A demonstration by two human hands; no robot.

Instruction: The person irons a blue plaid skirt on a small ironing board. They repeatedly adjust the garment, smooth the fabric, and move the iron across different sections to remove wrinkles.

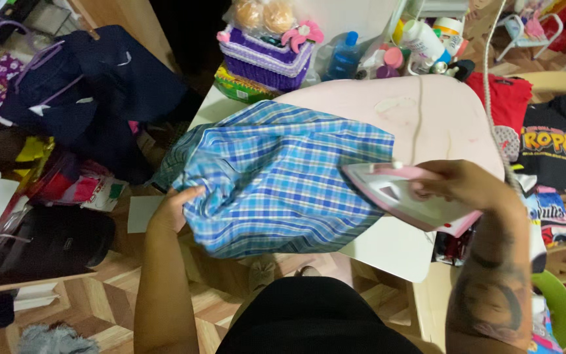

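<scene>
Where spread over the pink board (440,124), shirt (283,183) shows blue/white plaid w/ thin dark lines; bunched and wrinkled at near-left edge, flatter toward centre, collar end hanging off far-left side. Covers left half of board approx.; right half bare, faint stains visible.

L hand (177,206): fingers curled, gripping shirt's near-left edge, fabric gathered under thumb. R hand (463,187): closed round handle of iron (404,200); pink/white iron, tip pointing left, touching shirt's right edge. Cord (492,85) running up from iron across board, out of top of frame.

Containers: purple/white woven basket (270,56) at far end of board, pink flower on rim, bagged round buns on top. Beside it, right: blue bottle (345,56), white bottle (424,39), small pink-capped jars; contents cannot tell.

Surroundings: dark bag (93,85) w/ lilac straps far left. Red shirt (509,98) and black printed shirts (551,141) stacked right of board. Green bowl (558,308) near right, partly behind forearm. Wood parquet floor (99,301) below.
</scene>
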